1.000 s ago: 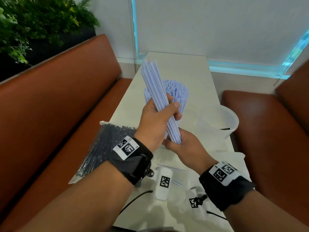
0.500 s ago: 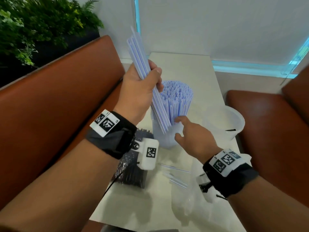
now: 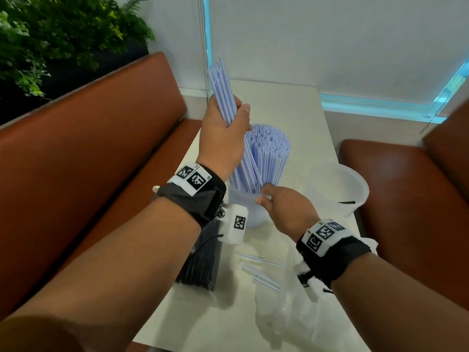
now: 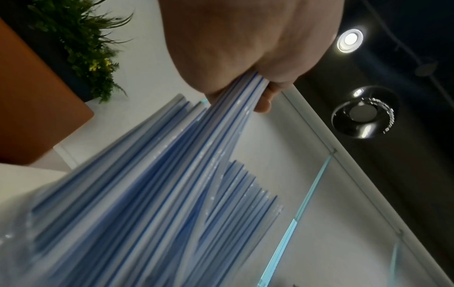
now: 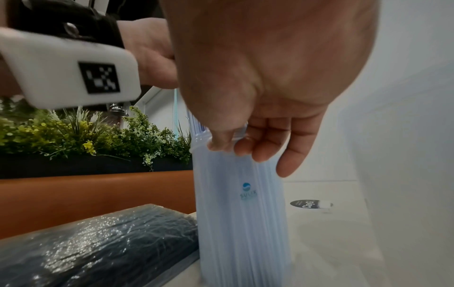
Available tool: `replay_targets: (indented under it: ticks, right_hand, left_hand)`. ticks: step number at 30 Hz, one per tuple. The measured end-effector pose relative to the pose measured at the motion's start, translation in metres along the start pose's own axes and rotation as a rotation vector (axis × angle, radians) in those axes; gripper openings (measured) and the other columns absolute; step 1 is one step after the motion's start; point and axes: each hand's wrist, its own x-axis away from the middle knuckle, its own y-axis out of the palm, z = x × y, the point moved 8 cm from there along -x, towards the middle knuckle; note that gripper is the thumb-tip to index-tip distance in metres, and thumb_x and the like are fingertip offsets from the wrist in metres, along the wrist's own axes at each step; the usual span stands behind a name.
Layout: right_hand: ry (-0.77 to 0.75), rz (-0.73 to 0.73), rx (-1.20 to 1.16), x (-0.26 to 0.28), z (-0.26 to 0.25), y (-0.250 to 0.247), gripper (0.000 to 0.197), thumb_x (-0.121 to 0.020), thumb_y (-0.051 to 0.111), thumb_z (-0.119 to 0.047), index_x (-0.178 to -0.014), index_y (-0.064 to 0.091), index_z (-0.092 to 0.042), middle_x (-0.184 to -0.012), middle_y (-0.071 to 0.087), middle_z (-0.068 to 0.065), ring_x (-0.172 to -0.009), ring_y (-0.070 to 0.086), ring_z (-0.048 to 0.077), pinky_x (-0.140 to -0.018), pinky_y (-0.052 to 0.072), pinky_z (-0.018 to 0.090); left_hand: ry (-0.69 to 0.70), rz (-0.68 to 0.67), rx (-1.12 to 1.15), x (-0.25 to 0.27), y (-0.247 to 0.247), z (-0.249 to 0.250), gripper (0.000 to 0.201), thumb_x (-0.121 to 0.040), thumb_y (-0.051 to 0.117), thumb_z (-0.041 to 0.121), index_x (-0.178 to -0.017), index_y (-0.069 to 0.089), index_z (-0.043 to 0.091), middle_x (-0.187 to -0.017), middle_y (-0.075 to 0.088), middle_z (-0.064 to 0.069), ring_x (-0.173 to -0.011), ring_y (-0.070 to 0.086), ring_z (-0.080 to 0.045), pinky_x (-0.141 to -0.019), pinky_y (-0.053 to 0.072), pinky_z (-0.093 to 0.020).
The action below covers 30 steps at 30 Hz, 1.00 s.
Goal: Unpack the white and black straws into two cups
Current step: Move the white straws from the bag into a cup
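At the left of the head view a plant [image 3: 50, 39] fills the upper corner above a brown bench [image 3: 83, 153]. Low and left of centre, the sealed pack of black straws [image 3: 200, 265] lies on the white table [image 3: 299, 107], partly hidden by the left forearm. Above it, just left of centre, the left hand [image 3: 223, 138] is wrapped tight around a bundle of white straws [image 3: 223, 90] with blue stripes, tilted so its lower ends go down into the straws already standing in the clear cup [image 3: 243, 199] at the middle of the frame. Right of that, the right hand [image 3: 284, 207] pinches the cup's rim between thumb and curled fingers [image 5: 260, 143]. Below centre a few loose straws [image 3: 264, 273] lie on the table beside an empty clear bag [image 3: 281, 313]. Further right stands a second cup [image 3: 337, 191], translucent, with one black straw inside; another brown seat [image 3: 406, 199] fills the right edge
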Motion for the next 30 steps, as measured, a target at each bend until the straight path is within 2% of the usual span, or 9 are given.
replay_targets:
  ticks: [2, 5, 7, 10, 14, 19, 23, 27, 30]
  right_hand:
    - [-0.003, 0.005, 0.013, 0.001, 0.0, 0.0, 0.017, -0.102, 0.044, -0.046, -0.105, 0.05, -0.03, -0.089, 0.059, -0.003, -0.088, 0.06, 0.025, -0.063, 0.034, 0.033]
    - [-0.003, 0.012, 0.014, 0.001, 0.0, 0.001, 0.018, -0.103, 0.043, -0.047, -0.107, 0.05, -0.03, -0.09, 0.06, -0.003, -0.085, 0.058, 0.025, -0.063, 0.034, 0.033]
    - [-0.007, 0.015, 0.023, 0.0, 0.0, 0.001, 0.02, -0.103, 0.043, -0.048, -0.108, 0.049, -0.03, -0.087, 0.057, -0.004, -0.08, 0.053, 0.022, -0.061, 0.033, 0.033]
    - [-0.005, 0.02, 0.027, 0.0, 0.0, 0.001, 0.023, -0.102, 0.042, -0.05, -0.109, 0.05, -0.03, -0.089, 0.06, -0.003, -0.077, 0.048, 0.019, -0.06, 0.033, 0.033]
    - [-0.005, 0.012, 0.027, 0.0, 0.0, 0.0, 0.023, -0.102, 0.042, -0.05, -0.108, 0.049, -0.03, -0.088, 0.061, -0.002, -0.078, 0.051, 0.021, -0.059, 0.032, 0.033]
    - [-0.015, 0.02, 0.059, 0.001, -0.002, -0.002, 0.022, -0.103, 0.041, -0.05, -0.105, 0.048, -0.03, -0.083, 0.055, -0.004, -0.076, 0.05, 0.021, -0.051, 0.026, 0.029]
    - [0.001, 0.008, 0.065, 0.001, -0.002, -0.001, 0.023, -0.103, 0.041, -0.05, -0.107, 0.049, -0.028, -0.084, 0.055, -0.004, -0.076, 0.05, 0.022, -0.055, 0.03, 0.032]
    - [0.006, -0.011, 0.061, 0.001, -0.002, 0.001, 0.024, -0.104, 0.041, -0.048, -0.112, 0.049, -0.028, -0.086, 0.056, -0.003, -0.078, 0.052, 0.023, -0.06, 0.035, 0.033]
    - [0.003, -0.016, 0.067, 0.002, -0.002, 0.0, 0.024, -0.104, 0.04, -0.048, -0.112, 0.049, -0.027, -0.088, 0.057, -0.002, -0.084, 0.058, 0.026, -0.061, 0.036, 0.033]
  left_hand:
    - [0.025, -0.017, -0.105, 0.001, 0.0, -0.003, 0.012, -0.093, 0.061, 0.02, -0.088, 0.052, 0.026, -0.078, 0.061, 0.007, -0.075, 0.064, -0.016, -0.073, 0.054, -0.027]
    - [0.073, -0.029, -0.181, -0.002, -0.004, 0.0, 0.011, -0.091, 0.063, 0.021, -0.086, 0.056, 0.028, -0.078, 0.062, 0.018, -0.075, 0.061, -0.002, -0.07, 0.047, -0.013]
    - [0.087, -0.027, -0.203, -0.005, -0.006, 0.0, 0.013, -0.091, 0.064, 0.02, -0.084, 0.057, 0.028, -0.075, 0.061, 0.022, -0.074, 0.06, -0.001, -0.071, 0.05, -0.019]
    - [0.095, -0.04, -0.206, -0.003, -0.007, -0.001, 0.013, -0.09, 0.063, 0.023, -0.087, 0.056, 0.033, -0.081, 0.066, 0.015, -0.08, 0.067, -0.012, -0.078, 0.057, -0.039]
    - [0.113, -0.013, -0.168, 0.003, -0.005, -0.003, 0.019, -0.092, 0.062, 0.03, -0.088, 0.055, 0.047, -0.082, 0.068, 0.013, -0.075, 0.069, -0.018, -0.072, 0.059, -0.049]
    - [0.116, -0.053, -0.227, 0.017, 0.006, -0.014, 0.007, -0.093, 0.06, 0.038, -0.09, 0.054, 0.038, -0.079, 0.067, 0.013, -0.073, 0.069, -0.018, -0.07, 0.058, -0.048]
    - [0.158, -0.118, -0.508, 0.022, 0.008, -0.025, 0.02, -0.094, 0.056, 0.039, -0.092, 0.062, 0.021, -0.085, 0.065, 0.006, -0.091, 0.062, -0.025, -0.087, 0.049, -0.05]
    - [0.073, -0.147, -0.714, 0.028, 0.003, -0.036, 0.022, -0.094, 0.062, 0.037, -0.103, 0.064, 0.016, -0.105, 0.059, 0.003, -0.114, 0.048, -0.027, -0.099, 0.039, -0.045]
    - [-0.004, -0.304, -0.667, 0.025, 0.006, -0.041, 0.036, -0.092, 0.063, 0.047, -0.116, 0.064, 0.02, -0.121, 0.061, -0.003, -0.121, 0.052, -0.026, -0.103, 0.043, -0.048]
